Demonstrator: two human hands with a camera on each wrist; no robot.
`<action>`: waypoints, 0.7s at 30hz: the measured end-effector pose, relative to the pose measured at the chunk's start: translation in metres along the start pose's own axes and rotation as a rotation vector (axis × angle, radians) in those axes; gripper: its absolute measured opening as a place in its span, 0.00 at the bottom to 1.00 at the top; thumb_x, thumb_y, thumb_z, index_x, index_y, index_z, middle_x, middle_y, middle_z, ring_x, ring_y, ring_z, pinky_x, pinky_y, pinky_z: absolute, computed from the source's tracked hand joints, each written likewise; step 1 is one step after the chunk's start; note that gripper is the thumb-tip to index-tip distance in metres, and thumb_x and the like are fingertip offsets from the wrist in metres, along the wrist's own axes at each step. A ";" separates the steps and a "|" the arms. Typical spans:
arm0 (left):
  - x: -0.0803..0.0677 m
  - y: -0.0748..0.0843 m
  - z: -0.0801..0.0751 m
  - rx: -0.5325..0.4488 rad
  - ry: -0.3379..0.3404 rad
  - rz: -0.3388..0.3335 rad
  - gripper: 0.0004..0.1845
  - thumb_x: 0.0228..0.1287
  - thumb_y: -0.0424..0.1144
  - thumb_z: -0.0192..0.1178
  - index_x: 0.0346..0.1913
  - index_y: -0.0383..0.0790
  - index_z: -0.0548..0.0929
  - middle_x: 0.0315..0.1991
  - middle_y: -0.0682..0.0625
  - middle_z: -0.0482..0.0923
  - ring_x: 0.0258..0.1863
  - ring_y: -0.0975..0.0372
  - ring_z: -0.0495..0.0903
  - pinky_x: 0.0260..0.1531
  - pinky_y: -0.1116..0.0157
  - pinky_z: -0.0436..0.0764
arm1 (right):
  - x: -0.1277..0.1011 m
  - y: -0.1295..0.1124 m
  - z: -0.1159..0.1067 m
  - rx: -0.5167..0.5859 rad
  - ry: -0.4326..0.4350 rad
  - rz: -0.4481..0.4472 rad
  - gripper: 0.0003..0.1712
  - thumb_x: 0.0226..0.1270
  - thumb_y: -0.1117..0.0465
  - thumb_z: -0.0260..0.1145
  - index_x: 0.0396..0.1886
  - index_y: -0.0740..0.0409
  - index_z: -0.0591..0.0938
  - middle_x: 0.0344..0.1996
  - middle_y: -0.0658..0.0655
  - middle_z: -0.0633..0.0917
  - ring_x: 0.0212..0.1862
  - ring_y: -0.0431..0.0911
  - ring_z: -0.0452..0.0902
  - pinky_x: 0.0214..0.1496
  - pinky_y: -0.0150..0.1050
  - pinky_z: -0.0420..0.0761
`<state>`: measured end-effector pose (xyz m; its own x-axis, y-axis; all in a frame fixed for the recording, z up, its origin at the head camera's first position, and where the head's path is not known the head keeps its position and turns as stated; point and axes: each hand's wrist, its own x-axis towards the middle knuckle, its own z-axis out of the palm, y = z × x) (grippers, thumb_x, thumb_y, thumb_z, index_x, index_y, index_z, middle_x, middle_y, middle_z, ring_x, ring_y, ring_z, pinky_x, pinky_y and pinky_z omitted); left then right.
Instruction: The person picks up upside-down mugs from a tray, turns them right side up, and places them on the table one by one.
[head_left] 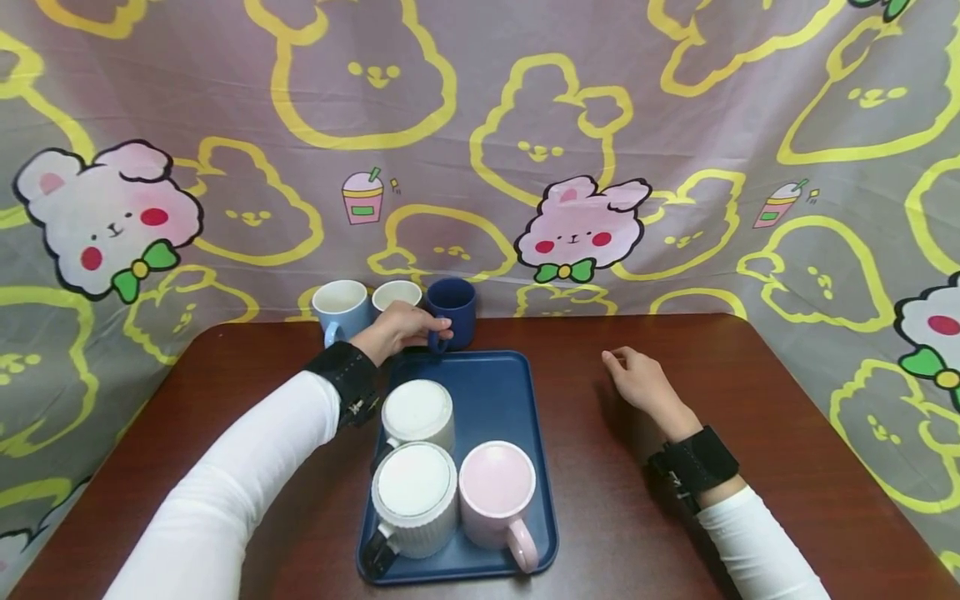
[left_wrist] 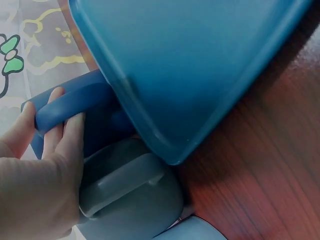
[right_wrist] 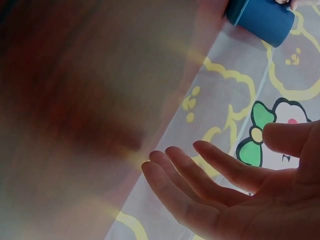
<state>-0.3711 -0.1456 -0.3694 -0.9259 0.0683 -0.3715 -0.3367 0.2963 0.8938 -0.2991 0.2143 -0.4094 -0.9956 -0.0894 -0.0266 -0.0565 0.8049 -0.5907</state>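
At the back of the table my left hand (head_left: 405, 325) grips the handle of a dark blue mug (head_left: 459, 304), which stands upright behind the tray. In the left wrist view, its fingers go through the loop of the handle (left_wrist: 75, 102). Beside that mug are a pale mug (head_left: 397, 292), partly hidden by the hand, and a light blue mug (head_left: 343, 307). My right hand (head_left: 641, 379) hovers over the table's right side, holding nothing, its fingers loosely bent in the right wrist view.
A blue tray (head_left: 487, 392) lies lengthwise at the table's middle. On it, upside down, are a white mug (head_left: 417, 408), a ribbed white mug (head_left: 415, 492) with a black handle, and a pink mug (head_left: 497, 487). A patterned cloth (head_left: 450, 167) hangs behind the brown table (head_left: 600, 517).
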 end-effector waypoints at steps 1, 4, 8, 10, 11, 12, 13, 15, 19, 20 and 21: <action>0.000 0.000 0.001 -0.002 0.004 0.000 0.20 0.62 0.37 0.63 0.53 0.27 0.79 0.27 0.50 0.87 0.47 0.57 0.84 0.56 0.58 0.76 | 0.000 0.000 0.000 -0.002 -0.001 -0.002 0.31 0.77 0.48 0.44 0.64 0.70 0.66 0.59 0.71 0.74 0.62 0.63 0.68 0.60 0.56 0.71; 0.000 0.000 0.001 -0.007 0.015 0.006 0.19 0.62 0.37 0.63 0.53 0.27 0.79 0.28 0.49 0.87 0.48 0.56 0.83 0.56 0.58 0.76 | 0.000 0.001 0.000 0.000 0.003 0.002 0.31 0.77 0.49 0.44 0.64 0.70 0.67 0.59 0.71 0.74 0.62 0.63 0.69 0.60 0.57 0.71; 0.000 -0.001 0.002 -0.013 0.014 0.024 0.20 0.62 0.36 0.62 0.53 0.26 0.79 0.29 0.48 0.87 0.50 0.54 0.82 0.56 0.57 0.76 | 0.000 0.001 -0.001 -0.006 0.007 0.001 0.31 0.77 0.49 0.44 0.64 0.70 0.66 0.59 0.71 0.74 0.62 0.64 0.68 0.60 0.57 0.71; 0.001 -0.002 0.002 -0.012 0.009 0.029 0.20 0.63 0.36 0.62 0.53 0.26 0.78 0.31 0.47 0.87 0.51 0.53 0.81 0.56 0.57 0.76 | 0.000 0.001 -0.002 -0.009 0.009 0.000 0.31 0.77 0.49 0.43 0.64 0.70 0.66 0.59 0.71 0.74 0.61 0.64 0.69 0.60 0.57 0.71; 0.001 -0.002 0.002 -0.012 0.009 0.030 0.20 0.63 0.36 0.62 0.53 0.26 0.78 0.32 0.46 0.87 0.52 0.52 0.81 0.56 0.57 0.76 | 0.000 0.002 -0.002 -0.011 0.008 0.000 0.31 0.77 0.49 0.43 0.65 0.70 0.66 0.59 0.71 0.74 0.61 0.64 0.69 0.60 0.57 0.71; 0.001 -0.002 0.002 -0.009 0.010 0.031 0.20 0.63 0.37 0.62 0.53 0.26 0.78 0.33 0.45 0.87 0.52 0.52 0.80 0.56 0.57 0.76 | 0.000 0.002 -0.002 -0.015 0.010 -0.001 0.31 0.77 0.49 0.43 0.64 0.70 0.66 0.59 0.71 0.74 0.61 0.64 0.69 0.60 0.57 0.71; 0.001 -0.002 0.002 -0.006 0.010 0.032 0.20 0.63 0.37 0.62 0.53 0.26 0.78 0.34 0.45 0.87 0.53 0.52 0.80 0.56 0.57 0.76 | 0.000 0.002 -0.002 -0.018 0.011 -0.002 0.31 0.77 0.49 0.43 0.64 0.71 0.66 0.59 0.71 0.74 0.61 0.64 0.69 0.59 0.57 0.71; 0.000 -0.002 0.002 0.001 0.013 0.033 0.20 0.62 0.37 0.62 0.53 0.26 0.79 0.37 0.43 0.87 0.54 0.51 0.79 0.56 0.57 0.76 | -0.001 0.003 -0.003 -0.015 0.013 0.003 0.31 0.77 0.48 0.43 0.64 0.70 0.66 0.58 0.71 0.74 0.61 0.63 0.69 0.59 0.56 0.71; 0.000 -0.001 0.003 0.018 0.018 0.036 0.21 0.62 0.39 0.63 0.52 0.26 0.79 0.38 0.43 0.86 0.54 0.52 0.79 0.56 0.57 0.76 | -0.001 0.004 -0.004 -0.015 0.015 0.008 0.32 0.77 0.48 0.43 0.64 0.71 0.66 0.59 0.71 0.74 0.60 0.63 0.70 0.59 0.56 0.72; -0.001 -0.001 0.003 0.024 0.018 0.035 0.21 0.62 0.39 0.63 0.52 0.26 0.79 0.37 0.43 0.87 0.54 0.52 0.80 0.56 0.57 0.76 | -0.001 0.004 -0.004 -0.014 0.015 0.011 0.32 0.77 0.47 0.43 0.65 0.70 0.66 0.59 0.71 0.74 0.60 0.63 0.70 0.59 0.56 0.72; -0.001 -0.001 0.003 0.022 0.015 0.034 0.21 0.62 0.39 0.63 0.52 0.25 0.79 0.36 0.44 0.87 0.53 0.52 0.80 0.56 0.57 0.77 | -0.002 0.004 -0.005 -0.015 0.016 0.011 0.32 0.77 0.47 0.43 0.65 0.70 0.66 0.59 0.71 0.74 0.60 0.63 0.70 0.59 0.56 0.72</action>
<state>-0.3692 -0.1435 -0.3707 -0.9394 0.0651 -0.3367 -0.3008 0.3152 0.9001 -0.2980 0.2203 -0.4079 -0.9973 -0.0712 -0.0195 -0.0469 0.8146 -0.5782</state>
